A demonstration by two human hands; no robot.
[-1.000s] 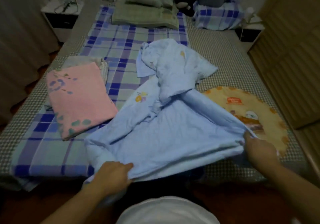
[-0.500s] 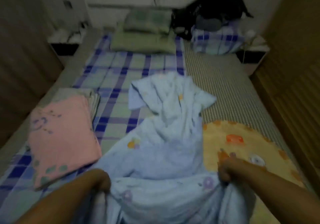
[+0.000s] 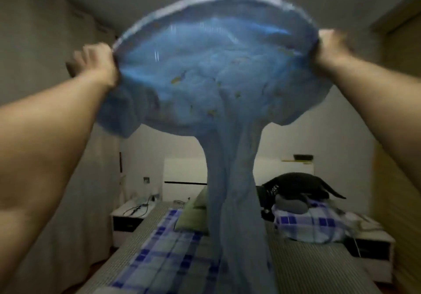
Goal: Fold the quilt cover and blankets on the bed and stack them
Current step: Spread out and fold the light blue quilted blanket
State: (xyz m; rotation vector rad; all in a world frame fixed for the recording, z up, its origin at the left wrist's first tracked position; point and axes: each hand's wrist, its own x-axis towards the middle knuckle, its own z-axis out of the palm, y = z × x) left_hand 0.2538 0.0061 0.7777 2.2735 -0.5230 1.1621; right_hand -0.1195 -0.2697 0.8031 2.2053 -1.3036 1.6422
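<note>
While both arms reach up toward the ceiling, the light blue quilt cover (image 3: 216, 66) billows in a blurred dome across the upper middle of the frame. The left hand (image 3: 95, 61), at the upper left, has its grip curled tight round one end of the cover's top edge; the right hand (image 3: 331, 45), at the upper right, is clamped on the other end. From the dome a narrow twisted column of cloth hangs down the centre and reaches the bed (image 3: 159, 255) near the bottom edge of the frame. On either side of that column there is open air above the blue checked sheet (image 3: 166, 243). In the lower middle, the green pillow (image 3: 193, 216) lies left of the column, the checked pillow (image 3: 312, 223) and dark plush toy (image 3: 296, 186) right of it. White nightstands (image 3: 127, 218) flank the bed's far end.
</note>
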